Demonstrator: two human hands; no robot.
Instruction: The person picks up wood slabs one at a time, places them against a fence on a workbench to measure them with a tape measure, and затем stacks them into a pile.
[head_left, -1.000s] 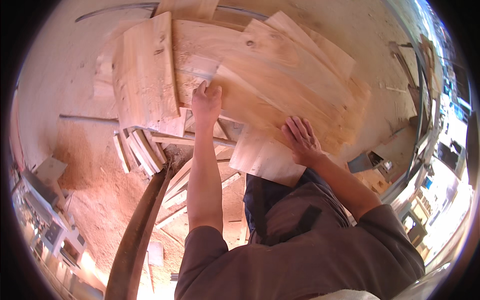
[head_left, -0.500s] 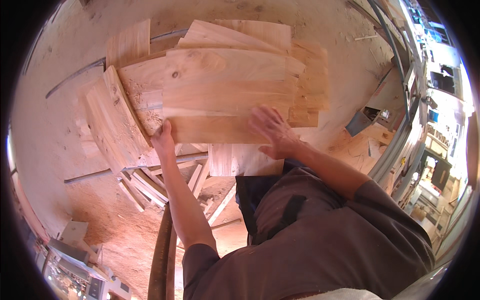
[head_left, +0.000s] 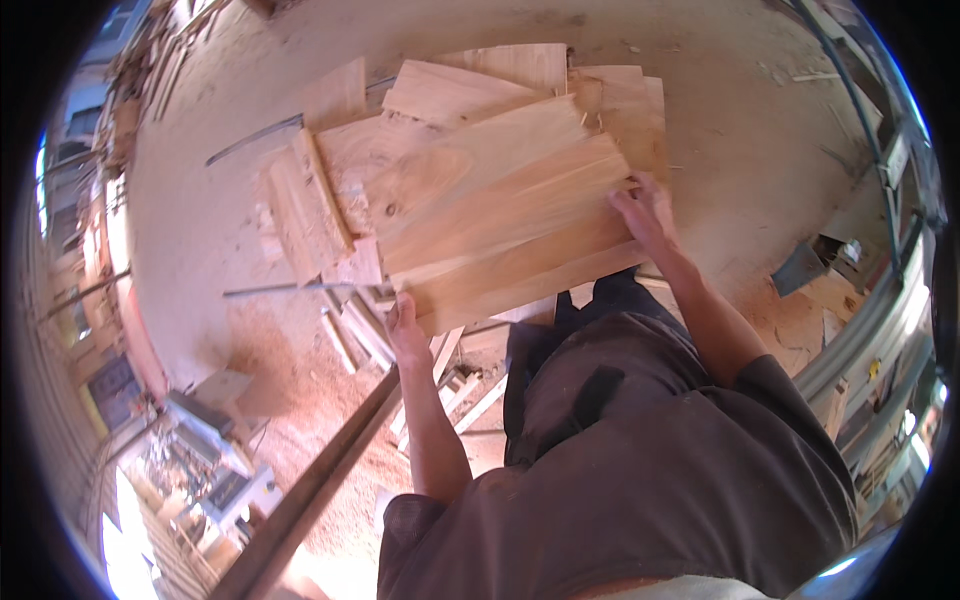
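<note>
held panel (head_left: 510, 215) partly hides boards (head_left: 460, 92); wood strips (head_left: 368, 332) near left hand (head_left: 407, 332)

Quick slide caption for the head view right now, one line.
Left hand and right hand hold a wooden board at opposite ends, with more boards beyond it and sawdust on the floor.
</note>
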